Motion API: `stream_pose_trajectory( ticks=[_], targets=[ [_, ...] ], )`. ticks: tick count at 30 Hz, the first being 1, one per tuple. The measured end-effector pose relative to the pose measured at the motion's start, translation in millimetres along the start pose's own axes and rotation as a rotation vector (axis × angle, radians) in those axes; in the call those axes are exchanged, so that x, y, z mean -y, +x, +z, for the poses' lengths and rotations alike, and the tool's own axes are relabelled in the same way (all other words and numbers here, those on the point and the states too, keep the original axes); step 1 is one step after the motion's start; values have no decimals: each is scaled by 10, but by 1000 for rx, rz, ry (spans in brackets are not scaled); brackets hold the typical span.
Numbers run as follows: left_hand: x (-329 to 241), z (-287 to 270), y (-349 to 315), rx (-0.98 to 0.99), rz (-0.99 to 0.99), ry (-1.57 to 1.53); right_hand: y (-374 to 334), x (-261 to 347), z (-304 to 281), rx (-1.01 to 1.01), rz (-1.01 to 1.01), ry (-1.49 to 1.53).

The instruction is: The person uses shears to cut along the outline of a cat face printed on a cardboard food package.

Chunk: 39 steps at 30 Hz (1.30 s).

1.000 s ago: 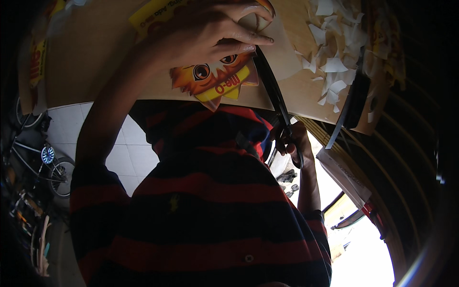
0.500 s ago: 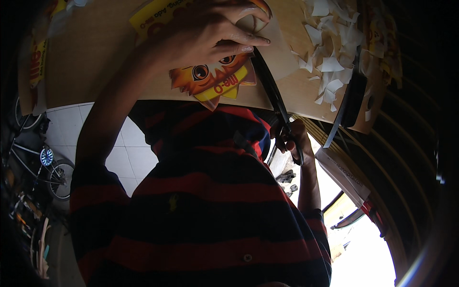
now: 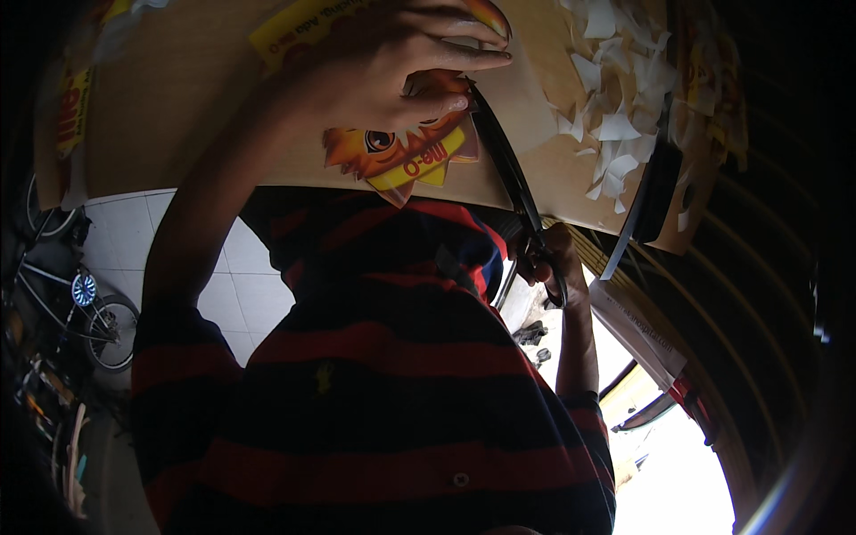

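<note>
A printed cat-face cutout (image 3: 392, 159), orange with a yellow and red label, lies near the front edge of the table. My left hand (image 3: 406, 76) is closed on it from above, thumb across the face and fingers over its far part, which they partly hide. In my right hand (image 3: 551, 259), just past the table edge, are the handles of long black scissors (image 3: 510, 165). Their blades slant up to the cutout's right edge beside my left thumb. Whether the tips are biting into the sheet, I cannot tell.
White paper scraps (image 3: 615, 116) are heaped at the right of the brown table (image 3: 187, 116). A long black object (image 3: 658, 183) lies along its right side. Another yellow printed piece (image 3: 308, 31) is under my left wrist. A bicycle (image 3: 107, 325) stands on the floor at left.
My left hand and the cutout have shifted slightly right, and the thumb now covers more of the face. The scissors have barely moved, their tips a little higher.
</note>
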<state>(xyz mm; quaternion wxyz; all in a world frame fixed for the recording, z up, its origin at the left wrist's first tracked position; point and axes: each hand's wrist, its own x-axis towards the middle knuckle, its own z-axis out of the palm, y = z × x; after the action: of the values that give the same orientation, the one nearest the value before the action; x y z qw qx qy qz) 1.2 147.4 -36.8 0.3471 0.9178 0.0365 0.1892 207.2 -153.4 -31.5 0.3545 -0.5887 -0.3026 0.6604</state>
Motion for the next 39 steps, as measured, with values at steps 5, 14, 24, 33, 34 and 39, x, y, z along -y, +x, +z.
stream_pose_trajectory(
  ticks=[5,14,24,33,34,39],
  targets=[
    [99,-45,13,85,53,-78,28,49,-84,72,-38,32],
    [273,-214,183,249,171,-320,51,189,-82,124,27,37],
    [242,-240,191,284,121,-426,54,363,-95,116,72,-3],
    [268,-240,150,269,103,-474,81,591,-259,179,152,-88],
    [267,-249,139,267,99,-482,80,601,-299,203,163,-99],
    [185,-335,191,305,61,-475,71,662,-315,165,122,-165]
  ],
)
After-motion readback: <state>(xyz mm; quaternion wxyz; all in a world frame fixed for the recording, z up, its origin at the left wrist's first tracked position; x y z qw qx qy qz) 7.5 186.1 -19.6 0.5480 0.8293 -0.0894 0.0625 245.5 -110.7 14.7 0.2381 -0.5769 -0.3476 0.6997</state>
